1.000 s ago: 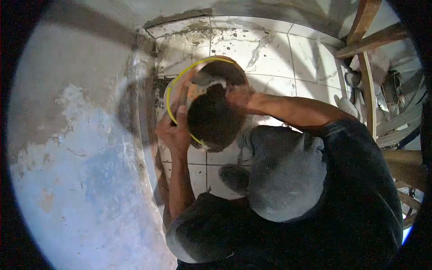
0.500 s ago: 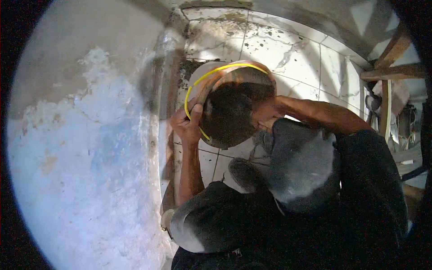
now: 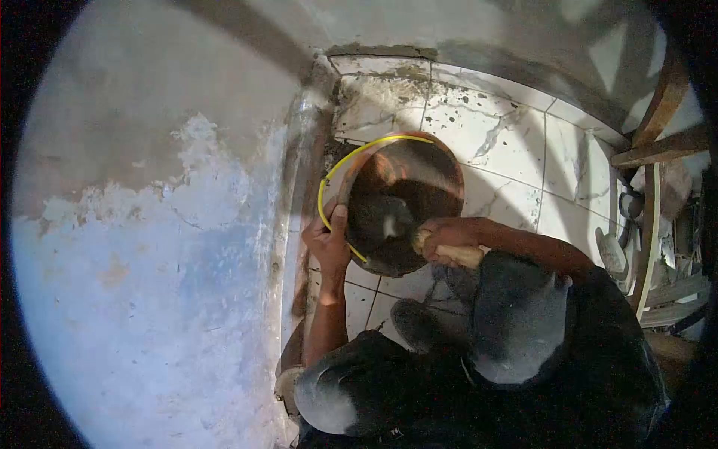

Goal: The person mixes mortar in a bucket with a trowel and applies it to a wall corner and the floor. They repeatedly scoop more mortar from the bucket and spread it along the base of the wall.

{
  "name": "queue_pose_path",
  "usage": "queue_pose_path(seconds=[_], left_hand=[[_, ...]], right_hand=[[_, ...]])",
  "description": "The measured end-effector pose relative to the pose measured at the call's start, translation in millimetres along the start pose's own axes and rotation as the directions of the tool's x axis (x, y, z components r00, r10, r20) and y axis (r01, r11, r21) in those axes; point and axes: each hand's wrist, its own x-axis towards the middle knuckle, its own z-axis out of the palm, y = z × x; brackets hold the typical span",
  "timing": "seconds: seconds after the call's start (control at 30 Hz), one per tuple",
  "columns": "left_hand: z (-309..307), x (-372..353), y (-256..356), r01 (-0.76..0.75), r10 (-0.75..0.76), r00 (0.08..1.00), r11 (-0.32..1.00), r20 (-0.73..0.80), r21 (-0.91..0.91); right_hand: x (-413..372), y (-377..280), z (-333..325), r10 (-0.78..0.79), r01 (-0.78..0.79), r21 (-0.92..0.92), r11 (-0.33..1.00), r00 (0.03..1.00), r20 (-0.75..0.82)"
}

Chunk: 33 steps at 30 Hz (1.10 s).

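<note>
A round, dark bucket (image 3: pixel 446 170) stands on the tiled floor in front of my knees, its mouth facing up. A yellow strip (image 3: pixel 322 196) curves along its left and far rim. My left hand (image 3: pixel 329 243) is closed on the left rim, thumb on the inner side and fingers outside. At the near right rim, my right hand (image 3: pixel 452 236) is wrapped around the pale wooden handle (image 3: pixel 467 257) of a hand tool. The tool's head is hard to make out. Inside the bucket lies dark material with a lighter grey patch (image 3: pixel 389 217).
To the left rises a wall with peeling blue and grey plaster (image 3: pixel 187 239). White marbled floor tiles (image 3: pixel 493 142) with dark splatter surround the bucket. Wooden beams (image 3: pixel 658 142) and cluttered objects stand at the right. My bent knees (image 3: pixel 516 322) are close to the bucket.
The view has shifted, so everything sits lower and slightly right. The bucket's mouth now faces me more squarely. My right hand has drawn back towards the near right rim, and the wooden handle shows more.
</note>
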Motion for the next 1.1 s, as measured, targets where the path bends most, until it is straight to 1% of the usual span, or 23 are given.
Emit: queue_pose_path(seconds=[0.03, 0.07, 0.1, 0.13, 0.17, 0.2, 0.27, 0.4, 0.5, 0.57, 0.6, 0.67, 0.7, 0.77, 0.8, 0.87, 0.9, 0.93, 0.97, 1.0, 1.03, 1.07, 1.1], left_hand=[[1, 0, 1, -0.009, 0.009, 1.000, 1.000, -0.001, 0.009], [2, 2, -2, -0.041, 0.041, 0.999, 0.998, -0.002, -0.040], [-1, 1, -4, -0.038, 0.037, 0.999, 0.999, -0.004, -0.039], [-4, 1, -4, 0.021, -0.021, 1.000, 1.000, 0.016, -0.007], [-4, 2, -5, 0.077, -0.078, 0.996, 0.997, 0.035, 0.021], [0, 4, -2, 0.074, -0.074, 0.997, 0.997, 0.036, 0.017], [4, 1, 2, -0.046, 0.042, 0.998, 0.996, 0.056, 0.079], [11, -4, 10, -0.069, 0.060, 0.990, 0.995, 0.130, 0.069], [5, -6, 7, -0.122, 0.105, 0.982, 0.987, 0.154, 0.109], [2, -9, 9, -0.109, 0.093, 0.986, 0.988, 0.136, 0.112], [3, -8, 9, -0.093, 0.079, 0.989, 0.989, 0.123, 0.114], [4, -10, 1, -0.049, 0.046, 0.993, 0.998, 0.106, 0.030], [4, -10, 1, -0.006, 0.011, 0.994, 0.999, 0.105, -0.044], [6, -15, 6, -0.025, 0.016, 0.991, 0.997, 0.135, 0.067], [10, -14, 10, -0.064, 0.032, 0.982, 0.984, 0.186, 0.164], [18, -17, 11, -0.112, 0.094, 0.987, 0.984, 0.132, 0.137], [21, -16, 9, -0.166, 0.158, 0.984, 0.980, 0.081, 0.113], [18, -16, 1, -0.166, 0.165, 0.986, 0.979, 0.016, 0.118], [14, -17, -5, -0.168, 0.167, 0.986, 0.979, 0.018, 0.114], [9, -16, -10, -0.114, 0.124, 0.991, 0.978, -0.045, 0.172], [6, -14, 0, -0.059, 0.085, 0.991, 0.972, -0.106, 0.226], [7, -7, 9, 0.014, -0.033, 0.994, 0.984, -0.103, -0.178], [1, -4, 9, 0.002, -0.021, 0.995, 0.983, -0.102, -0.185]], right_hand=[[-12, 2, 4, -0.225, 0.039, -0.663, 0.747, 0.954, -0.197], [-20, -1, 14, -0.509, -0.127, -0.982, 0.136, 0.842, -0.179], [-24, -1, 26, -0.506, -0.126, -0.982, 0.139, 0.844, -0.180], [-29, -5, 43, -0.422, -0.492, -0.870, 0.022, 0.785, -0.454], [-34, -8, 55, -0.376, -0.773, -0.621, -0.126, 0.617, -0.691], [-36, -9, 62, -0.379, -0.776, -0.618, -0.127, 0.613, -0.693], [-35, -4, 69, -0.445, -0.814, -0.566, 0.133, 0.461, -0.768], [-46, 20, 17, -0.493, -0.816, -0.576, 0.052, 0.480, -0.725], [-54, -1, 29, -0.497, -0.653, -0.754, 0.069, 0.633, -0.594], [-46, -9, 46, -0.491, -0.674, -0.685, 0.277, 0.513, -0.704], [-44, -11, 42, -0.501, -0.676, -0.687, 0.265, 0.513, -0.698], [-40, -10, 34, -0.043, -0.809, -0.574, -0.128, 0.583, -0.811], [-31, -8, 44, -0.043, -0.805, -0.577, -0.134, 0.587, -0.809], [1, 13, 84, -0.538, -0.751, -0.659, -0.035, 0.570, -0.621], [16, 20, 106, -0.749, -0.710, -0.704, -0.002, 0.467, -0.470], [30, 29, 132, -0.984, -0.609, -0.793, 0.005, 0.137, -0.111], [17, 9, 118, -0.986, -0.614, -0.789, -0.002, 0.132, -0.101], [-7, -17, 94, -0.555, -0.443, -0.876, 0.190, 0.687, -0.468], [-27, -28, 78, 0.196, -0.408, -0.796, 0.447, 0.913, -0.358], [-38, -20, 73, 0.190, -0.408, -0.798, 0.443, 0.913, -0.361], [-47, -9, 70, 0.075, -0.243, -0.615, 0.750, 0.955, -0.287], [-52, -3, 64, -0.066, -0.026, -0.349, 0.937, 0.966, -0.251], [-53, -1, 56, -0.075, -0.024, -0.360, 0.933, 0.964, -0.256]])
